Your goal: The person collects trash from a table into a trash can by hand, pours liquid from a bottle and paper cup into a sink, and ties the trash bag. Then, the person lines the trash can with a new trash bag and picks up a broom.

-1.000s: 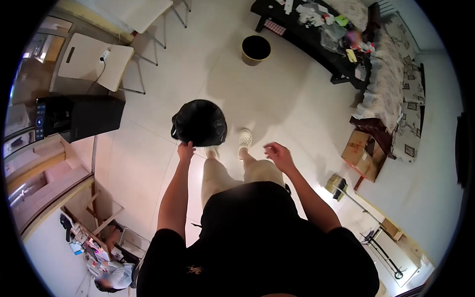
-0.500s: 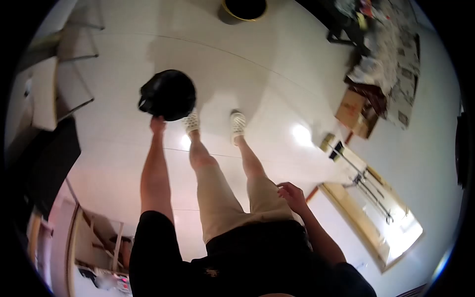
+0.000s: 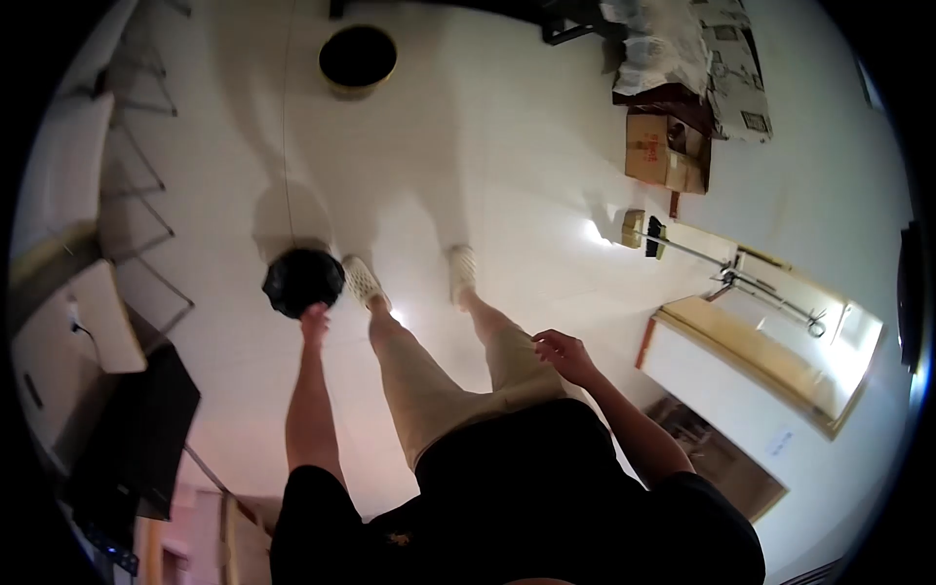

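Observation:
A round black bin, lined with a black bag, is at the left of my feet. My left hand is closed on its near rim. Beside my thigh, my right hand hangs with its fingers slightly curled and apart, holding nothing. Farther off, a second bin with a dark inside and a yellowish rim stands on the floor.
Folding tables and a black speaker-like box line the left side. At the right are a cardboard box, a broom and dustpan, and a doorway. A covered sofa is at the upper right.
The view has turned and moved across the floor. The black bin has come along in my left hand and now appears lower and nearer the left foot. My right hand has dropped toward my thigh.

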